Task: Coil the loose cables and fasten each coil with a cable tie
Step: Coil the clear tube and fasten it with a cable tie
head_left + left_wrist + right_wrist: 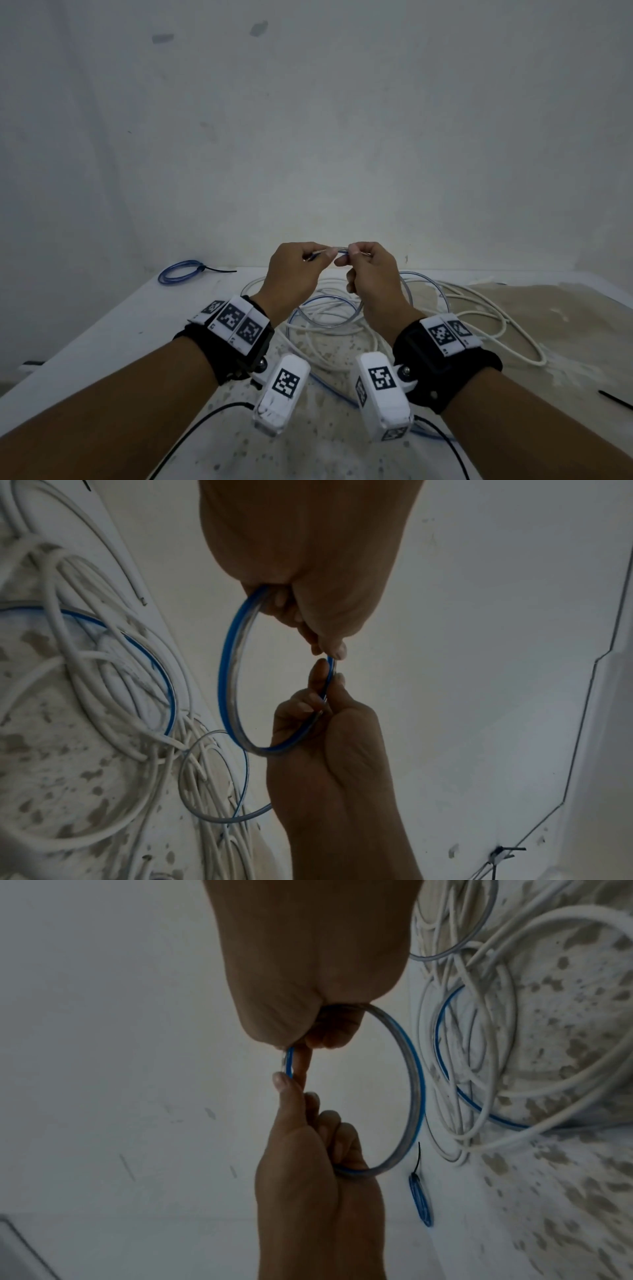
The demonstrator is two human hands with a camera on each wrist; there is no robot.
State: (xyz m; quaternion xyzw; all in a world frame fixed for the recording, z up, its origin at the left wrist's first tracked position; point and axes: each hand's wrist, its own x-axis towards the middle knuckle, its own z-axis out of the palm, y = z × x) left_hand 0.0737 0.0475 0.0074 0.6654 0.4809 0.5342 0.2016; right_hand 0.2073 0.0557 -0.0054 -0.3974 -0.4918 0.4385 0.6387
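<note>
A clear cable with a blue stripe (pixel 224 669) is bent into one round loop above the table. My left hand (pixel 325 255) pinches the top of the loop between thumb and fingers. My right hand (pixel 342 261) pinches it right beside, fingertips nearly touching the left's. The left wrist view shows my left hand (pixel 329 650) above and my right hand (pixel 325 680) below on the loop. From the right wrist, the loop (pixel 416 1085) runs between both fists. The rest of this cable trails down onto the table. A black cable tie (pixel 615 399) lies at the right edge.
A tangle of loose white cable (pixel 479 318) spreads over the stained white table (pixel 102 342) under and right of my hands. A finished blue coil (pixel 180 272) with a black tie sits at the far left by the wall.
</note>
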